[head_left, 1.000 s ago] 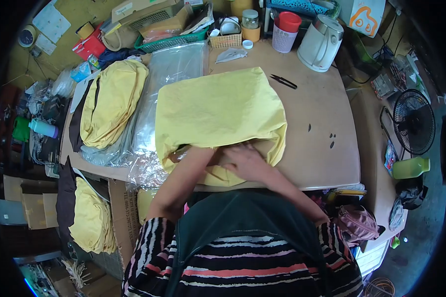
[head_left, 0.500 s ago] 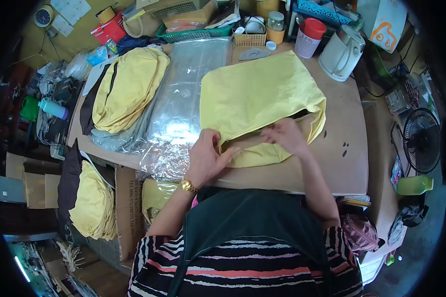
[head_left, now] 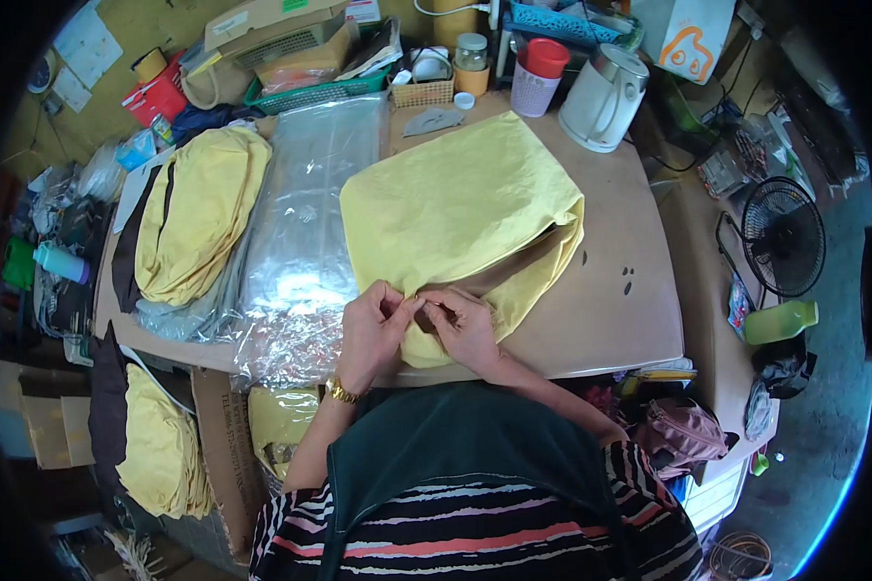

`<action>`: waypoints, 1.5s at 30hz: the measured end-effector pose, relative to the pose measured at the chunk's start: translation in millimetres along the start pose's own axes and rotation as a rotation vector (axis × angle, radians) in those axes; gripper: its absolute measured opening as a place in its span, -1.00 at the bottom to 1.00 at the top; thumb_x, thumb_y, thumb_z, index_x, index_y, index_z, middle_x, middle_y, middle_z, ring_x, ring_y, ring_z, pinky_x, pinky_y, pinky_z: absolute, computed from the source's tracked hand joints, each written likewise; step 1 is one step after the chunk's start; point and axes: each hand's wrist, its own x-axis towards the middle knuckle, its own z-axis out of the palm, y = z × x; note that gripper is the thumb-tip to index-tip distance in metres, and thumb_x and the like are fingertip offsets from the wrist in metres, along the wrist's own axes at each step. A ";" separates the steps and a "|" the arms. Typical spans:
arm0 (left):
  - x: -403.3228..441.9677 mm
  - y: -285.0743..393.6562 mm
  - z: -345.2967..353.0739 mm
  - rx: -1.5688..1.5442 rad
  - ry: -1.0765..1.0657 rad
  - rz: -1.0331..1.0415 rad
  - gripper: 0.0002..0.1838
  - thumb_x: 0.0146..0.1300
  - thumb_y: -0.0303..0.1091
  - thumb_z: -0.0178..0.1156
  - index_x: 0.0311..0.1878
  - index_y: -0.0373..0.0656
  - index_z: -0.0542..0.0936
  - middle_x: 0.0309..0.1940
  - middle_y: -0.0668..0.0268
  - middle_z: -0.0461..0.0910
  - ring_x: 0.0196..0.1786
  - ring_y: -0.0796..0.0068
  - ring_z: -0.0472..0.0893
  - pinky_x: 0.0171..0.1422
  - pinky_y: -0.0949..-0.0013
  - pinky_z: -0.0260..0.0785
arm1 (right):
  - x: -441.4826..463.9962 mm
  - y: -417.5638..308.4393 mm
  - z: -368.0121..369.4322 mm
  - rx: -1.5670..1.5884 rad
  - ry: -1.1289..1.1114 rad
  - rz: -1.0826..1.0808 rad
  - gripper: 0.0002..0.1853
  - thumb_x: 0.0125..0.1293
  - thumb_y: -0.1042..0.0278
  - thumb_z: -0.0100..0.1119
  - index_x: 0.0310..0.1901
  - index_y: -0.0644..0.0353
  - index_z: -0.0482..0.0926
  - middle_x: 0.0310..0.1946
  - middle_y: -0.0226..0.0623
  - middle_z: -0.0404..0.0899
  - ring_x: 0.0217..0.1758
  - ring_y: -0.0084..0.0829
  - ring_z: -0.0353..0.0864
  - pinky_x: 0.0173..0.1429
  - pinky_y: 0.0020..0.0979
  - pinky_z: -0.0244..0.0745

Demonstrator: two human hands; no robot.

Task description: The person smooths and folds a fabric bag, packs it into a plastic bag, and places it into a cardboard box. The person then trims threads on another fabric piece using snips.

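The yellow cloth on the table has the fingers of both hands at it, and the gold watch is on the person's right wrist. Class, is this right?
Not quite: the head view shows the gold watch on the wrist of the left hand. The yellow cloth on the table does have the fingers of both hands at it.

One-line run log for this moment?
left hand: pinching yellow cloth by edge | right hand: pinching edge, beside left | cloth: on table | clear plastic: left of cloth
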 end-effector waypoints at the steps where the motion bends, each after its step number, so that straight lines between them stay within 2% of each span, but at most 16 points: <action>1: -1.1 -8.0 1.7 -0.056 -0.041 -0.003 -0.75 0.18 -0.32 0.37 -0.44 -0.25 0.52 -0.65 0.28 0.58 -0.60 0.60 0.51 -0.49 0.46 0.34 | 2.2 -1.6 -3.5 -0.010 0.008 -0.003 -0.88 0.20 0.53 0.28 -0.23 0.26 0.59 -0.39 -0.21 0.61 -0.43 -0.37 0.59 -0.37 -0.41 0.48; 10: -29.3 -3.8 -56.4 0.242 -0.047 0.016 -0.78 0.13 -0.38 0.37 -0.44 -0.25 0.52 -0.65 0.19 0.57 -0.60 0.38 0.56 -0.46 0.35 0.37 | 46.4 41.7 -135.2 -0.923 0.299 -0.234 -0.94 0.12 0.50 0.23 -0.42 0.12 0.55 -0.53 -0.25 0.40 -0.55 -0.17 0.43 -0.48 -0.20 0.38; 13: -39.3 7.8 -75.1 0.338 -0.029 0.039 -0.79 0.10 -0.40 0.37 -0.44 -0.25 0.51 -0.64 0.17 0.56 -0.59 0.32 0.56 -0.45 0.31 0.38 | 36.2 8.2 -163.5 -0.926 0.363 -0.164 -0.93 0.15 0.49 0.21 -0.45 0.16 0.54 -0.54 -0.22 0.48 -0.54 -0.13 0.47 -0.47 -0.25 0.40; 14: -43.3 11.7 -78.6 0.440 -0.050 0.094 -0.80 0.09 -0.42 0.37 -0.44 -0.24 0.51 -0.63 0.17 0.56 -0.58 0.30 0.57 -0.44 0.30 0.38 | 26.5 1.5 -171.2 -0.865 0.162 -0.011 -0.92 0.18 0.47 0.21 -0.45 0.19 0.55 -0.55 -0.25 0.52 -0.55 -0.24 0.51 -0.46 -0.32 0.40; 15: -43.2 8.1 -91.8 0.439 -0.176 0.004 -0.83 0.07 -0.47 0.35 -0.32 -0.23 0.54 -0.40 0.23 0.64 -0.38 0.41 0.61 -0.30 0.36 0.40 | 22.5 -1.5 -180.8 -0.798 -0.036 0.134 -0.90 0.22 0.45 0.21 -0.44 0.22 0.57 -0.57 -0.27 0.56 -0.55 -0.35 0.54 -0.44 -0.39 0.41; 18: -22.8 -11.4 -136.9 0.253 0.018 -0.017 -0.70 0.10 -0.45 0.31 -0.07 -0.22 0.55 -0.13 0.26 0.62 -0.11 0.45 0.59 -0.13 0.37 0.39 | 31.2 3.4 -216.6 -0.334 0.025 0.391 -0.86 0.27 0.41 0.21 -0.37 0.30 0.62 -0.56 -0.37 0.61 -0.51 -0.60 0.53 -0.38 -0.50 0.41; 22: 51.1 -51.5 -132.8 -0.025 0.135 0.101 -0.47 0.22 -0.32 0.25 0.27 -0.20 0.45 0.15 0.16 0.53 0.11 0.40 0.50 0.04 0.34 0.36 | 109.9 15.9 -182.6 -0.226 0.128 0.174 -0.75 0.32 0.29 0.23 -0.23 0.38 0.62 -0.47 -0.44 0.61 -0.39 -0.67 0.50 -0.27 -0.55 0.42; 26: 95.8 -57.5 -106.3 0.149 0.089 0.265 -0.65 0.25 -0.30 0.26 0.06 -0.25 0.59 -0.08 0.22 0.65 -0.09 0.49 0.57 -0.04 0.39 0.37 | 166.4 80.3 -123.8 -0.235 0.118 -0.112 -0.74 0.31 0.28 0.24 -0.16 0.35 0.65 -0.45 -0.27 0.65 -0.34 -0.58 0.54 -0.20 -0.40 0.47; 28: 102.3 -69.1 -102.4 0.150 0.100 0.229 -0.73 0.26 -0.29 0.26 -0.08 -0.27 0.65 -0.21 0.26 0.69 -0.20 0.51 0.59 -0.08 0.40 0.38 | 179.4 87.3 -117.3 -0.255 -0.138 0.189 -0.75 0.30 0.28 0.23 -0.14 0.29 0.65 -0.43 -0.22 0.67 -0.31 -0.52 0.62 -0.18 -0.34 0.49; 31: 109.7 -63.4 -109.2 0.029 0.258 0.219 -0.81 0.29 -0.39 0.21 -0.39 -0.33 0.55 -0.45 0.26 0.63 -0.43 0.42 0.52 -0.23 0.35 0.35 | 195.2 71.0 -125.1 -0.259 0.042 0.259 -0.79 0.29 0.31 0.22 -0.16 0.27 0.65 -0.42 -0.16 0.68 -0.30 -0.35 0.69 -0.18 -0.31 0.50; 32: 113.4 -44.5 -110.0 0.029 0.261 0.205 -0.81 0.29 -0.39 0.21 -0.39 -0.33 0.55 -0.45 0.26 0.63 -0.43 0.42 0.52 -0.23 0.35 0.35 | 197.7 59.7 -124.9 -0.413 0.128 0.103 -0.81 0.30 0.34 0.22 -0.22 0.31 0.62 -0.43 -0.20 0.66 -0.36 -0.36 0.64 -0.19 -0.33 0.49; 35: 107.3 3.7 -114.4 0.611 0.783 0.763 -0.87 0.29 -0.44 0.17 -0.33 -0.32 0.57 -0.43 0.21 0.62 -0.43 0.32 0.53 -0.26 0.35 0.37 | 195.4 4.4 -129.1 -0.657 0.255 -0.324 -0.82 0.31 0.36 0.22 -0.26 0.34 0.59 -0.40 -0.19 0.62 -0.39 -0.34 0.60 -0.22 -0.33 0.48; 37: 89.2 16.5 -118.6 0.361 0.569 0.626 -0.86 0.28 -0.41 0.18 -0.21 -0.30 0.57 -0.38 0.16 0.63 -0.40 0.20 0.55 -0.25 0.29 0.40 | 171.7 -21.7 -131.1 -0.572 0.092 -0.387 -0.81 0.31 0.35 0.23 -0.21 0.33 0.58 -0.32 -0.13 0.61 -0.30 -0.29 0.63 -0.15 -0.31 0.50; 40: 43.6 13.5 -108.2 0.301 -0.176 0.404 -0.75 0.27 -0.34 0.23 -0.04 -0.24 0.56 -0.28 0.11 0.65 -0.28 0.20 0.62 -0.14 0.28 0.44 | 96.7 -47.4 -119.2 -0.335 -0.474 0.200 -0.82 0.25 0.35 0.27 -0.18 0.25 0.60 -0.29 -0.15 0.61 -0.14 -0.21 0.61 0.16 -0.24 0.45; 43: 19.8 -2.2 -83.7 0.263 -0.580 0.359 -0.57 0.14 -0.12 0.38 0.00 -0.17 0.60 -0.18 0.12 0.67 -0.14 0.20 0.67 -0.07 0.28 0.47 | 46.1 8.5 -89.5 -0.499 -0.410 -0.453 -0.83 0.21 0.29 0.31 -0.22 0.15 0.61 -0.35 -0.34 0.61 -0.22 -0.29 0.61 0.28 -0.11 0.29; 45: 15.2 -22.8 -80.1 0.486 -0.528 0.460 -0.49 0.07 -0.04 0.41 0.01 -0.15 0.60 -0.18 0.12 0.67 -0.15 0.16 0.66 -0.06 0.25 0.47 | 35.2 34.8 -88.5 -0.681 -0.560 -0.568 -0.82 0.20 0.24 0.33 -0.30 0.15 0.61 -0.46 -0.32 0.55 -0.40 -0.27 0.54 0.26 -0.11 0.30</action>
